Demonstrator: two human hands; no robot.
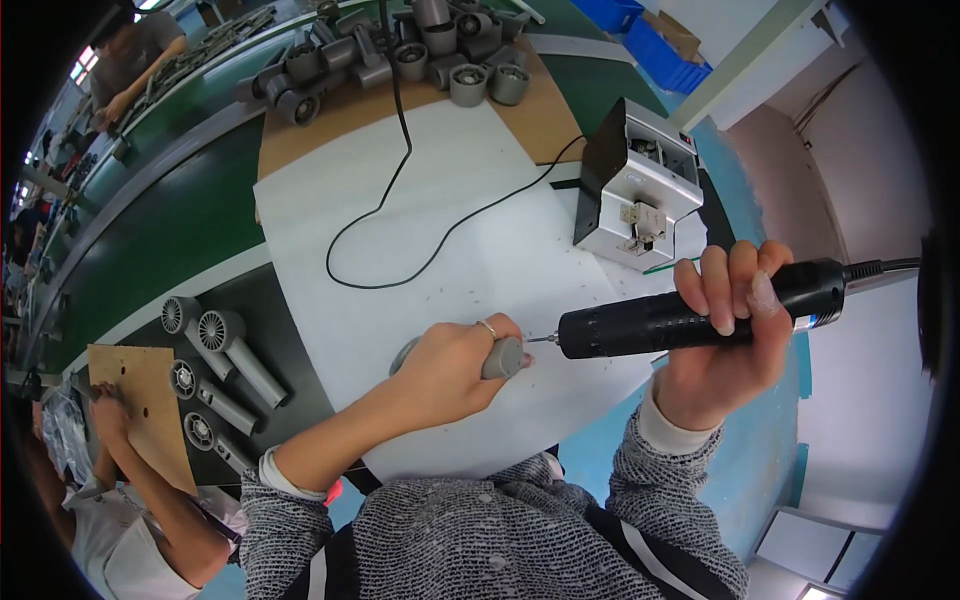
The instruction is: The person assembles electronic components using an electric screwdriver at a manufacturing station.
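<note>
My left hand is wrapped round a grey handheld fan, its handle end pointing right and part of its round head showing past my wrist. Most of the fan's body is hidden under my fingers. My right hand grips a black electric screwdriver, held level above the sheet. Its thin metal bit points left at the handle's end; whether it touches a screw there is too small to tell. Beneath lies a white sheet with tiny dark bits, perhaps screws, scattered over it.
A silver and black box-shaped machine stands at the back right. Grey fan parts are piled at the far edge. Several grey fans lie on the left, beside a co-worker's hands. A black cable loops across the sheet.
</note>
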